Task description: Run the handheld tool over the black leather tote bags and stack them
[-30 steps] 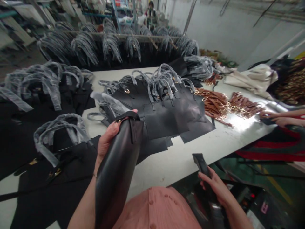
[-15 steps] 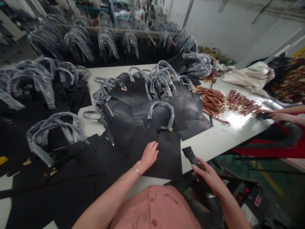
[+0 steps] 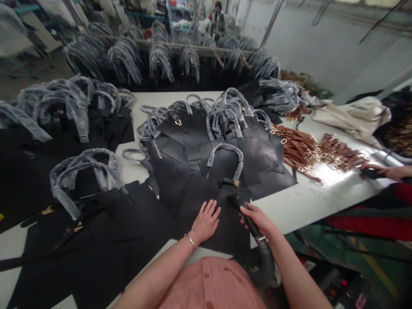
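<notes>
My left hand [image 3: 206,223] lies flat, fingers stretched out, on a black leather bag panel [image 3: 230,236]. The panel has a plastic-wrapped handle [image 3: 240,162] and a gold buckle [image 3: 237,183] at its far edge. In my right hand [image 3: 261,219] is a black vacuum nozzle [image 3: 251,225], joined to a thick bendy hose [image 3: 266,257]. The nozzle's flat tip is over the right part of the panel; whether it touches I cannot tell. Overlapping black panels with wrapped handles [image 3: 174,146] lie just beyond.
More black panels [image 3: 106,227] cover the table's left side. Brown straps with gold rings [image 3: 296,146] lie to the right. A co-worker's hand [image 3: 395,171] holds a dark tool at the far right. Wrapped handles [image 3: 161,60] hang on a rack behind.
My right hand has brought the nozzle left from beside the table edge to over the panel. My left hand has stayed on the panel, its fingers now more spread. The view has shifted slightly.
</notes>
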Tool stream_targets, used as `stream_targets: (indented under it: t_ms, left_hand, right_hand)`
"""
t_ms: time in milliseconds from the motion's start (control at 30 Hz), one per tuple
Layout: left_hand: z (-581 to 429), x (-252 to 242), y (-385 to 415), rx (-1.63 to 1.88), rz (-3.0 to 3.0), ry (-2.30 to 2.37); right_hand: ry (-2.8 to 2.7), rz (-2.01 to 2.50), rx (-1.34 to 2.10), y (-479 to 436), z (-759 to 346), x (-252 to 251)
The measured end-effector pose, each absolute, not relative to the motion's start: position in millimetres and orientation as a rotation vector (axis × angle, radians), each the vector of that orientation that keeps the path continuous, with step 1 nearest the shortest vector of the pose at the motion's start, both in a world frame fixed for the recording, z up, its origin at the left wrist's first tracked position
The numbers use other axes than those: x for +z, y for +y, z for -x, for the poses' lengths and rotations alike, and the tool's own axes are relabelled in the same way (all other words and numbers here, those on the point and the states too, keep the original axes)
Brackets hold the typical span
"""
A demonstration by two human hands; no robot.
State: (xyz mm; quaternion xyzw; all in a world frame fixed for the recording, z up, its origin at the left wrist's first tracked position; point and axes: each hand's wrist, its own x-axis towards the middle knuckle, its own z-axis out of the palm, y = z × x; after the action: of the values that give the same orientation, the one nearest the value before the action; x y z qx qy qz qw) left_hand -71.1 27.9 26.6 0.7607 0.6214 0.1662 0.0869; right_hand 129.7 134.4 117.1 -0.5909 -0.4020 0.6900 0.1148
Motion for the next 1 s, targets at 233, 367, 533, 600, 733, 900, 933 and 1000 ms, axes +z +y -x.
stream_targets:
  t_ms: [233,367,533,600,733,900,933,1000]
  left_hand:
    - [71,35,28,0.482,-2.187,1.866]
    - [71,36,29,0.489,-2.186,1.845]
    - [73,32,30,0.494,-2.209,1.867]
    - [72,31,29,0.491,-2.217,1.871]
    - [62,27,19,0.492,-2.174,1.898]
    - [46,24,2,0.502,-2.123,1.844]
    - [45,25,1,0.501,-2.122,1.823]
    - [46,26,1,0.496,-2.133,1.781]
  right_hand:
    - [-1.191,1.761,2.050,128,-138,124]
    - [-1.193,1.784,2.084,126,-146,126]
    - [-1.281,1.735,1.894,141,-120,118]
    - [-1.312,1.699,1.806,142,-112,119]
    - [-1.325,1.653,1.856,136,-117,129]
    - [-1.313,1.634,2.041,133,-118,130]
    - [-1.309,1.637,2.066,134,-114,127]
    - [-1.299,1.636,2.099,137,-105,122]
